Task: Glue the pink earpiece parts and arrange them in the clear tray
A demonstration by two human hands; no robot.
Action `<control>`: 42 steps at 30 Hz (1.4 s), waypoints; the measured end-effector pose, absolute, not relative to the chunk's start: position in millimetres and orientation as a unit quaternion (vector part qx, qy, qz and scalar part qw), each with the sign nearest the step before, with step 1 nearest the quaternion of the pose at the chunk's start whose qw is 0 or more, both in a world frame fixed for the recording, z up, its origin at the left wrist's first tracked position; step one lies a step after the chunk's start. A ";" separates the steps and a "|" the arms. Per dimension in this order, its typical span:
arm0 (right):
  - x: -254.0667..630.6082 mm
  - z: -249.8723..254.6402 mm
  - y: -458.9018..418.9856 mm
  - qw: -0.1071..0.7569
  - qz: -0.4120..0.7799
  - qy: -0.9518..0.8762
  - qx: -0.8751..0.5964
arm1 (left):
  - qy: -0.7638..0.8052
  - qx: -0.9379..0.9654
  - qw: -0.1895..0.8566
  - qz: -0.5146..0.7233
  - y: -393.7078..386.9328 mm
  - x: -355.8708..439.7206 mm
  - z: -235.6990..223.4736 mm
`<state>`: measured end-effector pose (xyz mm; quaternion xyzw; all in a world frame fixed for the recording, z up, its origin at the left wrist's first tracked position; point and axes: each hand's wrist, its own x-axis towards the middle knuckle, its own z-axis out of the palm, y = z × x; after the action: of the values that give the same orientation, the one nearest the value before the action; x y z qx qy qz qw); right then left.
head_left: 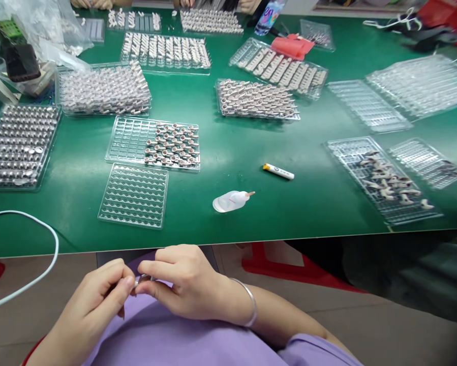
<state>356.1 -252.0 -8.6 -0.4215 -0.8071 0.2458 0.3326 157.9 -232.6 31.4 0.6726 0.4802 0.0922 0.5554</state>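
Observation:
Above my lap, just in front of the table's edge, my left hand (pixel 94 297) and my right hand (pixel 190 282) meet fingertip to fingertip. Both are closed in a pinch on a small shiny part (pixel 145 278), mostly hidden by the fingers, so its kind is unclear. On the green table (pixel 220 147) ahead lie a white squeeze bottle (pixel 230 201) with a thin tip and a white marker-like tube (pixel 278 171) with a yellow end. A clear tray with small round pockets (pixel 132 195) lies nearest my hands; behind it sits a partly filled tray of small ring-headed parts (pixel 173 145).
At left stands a tray of shiny metal caps (pixel 18 145), with a white cable (pixel 55 249) looping over the table edge. Stacked trays of parts (pixel 104 89) sit farther back. On the right lies a tray with loose curved parts (pixel 386 180). Other people's hands (pixel 93 4) show at the far side.

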 end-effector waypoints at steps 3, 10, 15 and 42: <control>356.7 -7.5 -251.8 0.325 0.254 -0.810 -0.417 | 0.482 0.675 0.550 0.091 -232.7 157.8 30.8; 356.1 -9.3 -252.7 0.336 0.247 -0.803 -0.426 | 0.479 0.705 0.514 0.095 -232.1 159.1 32.6; 356.7 -9.8 -252.4 0.329 0.248 -0.808 -0.422 | 0.475 0.715 0.508 0.080 -231.8 158.0 33.5; 356.3 -9.0 -252.8 0.318 0.220 -0.822 -0.419 | 0.478 0.703 0.521 0.071 -232.4 157.7 30.0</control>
<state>356.3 -252.8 -9.0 -0.4190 -0.8217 0.2196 0.3178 157.7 -232.4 30.0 0.7032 0.4782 0.0715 0.5212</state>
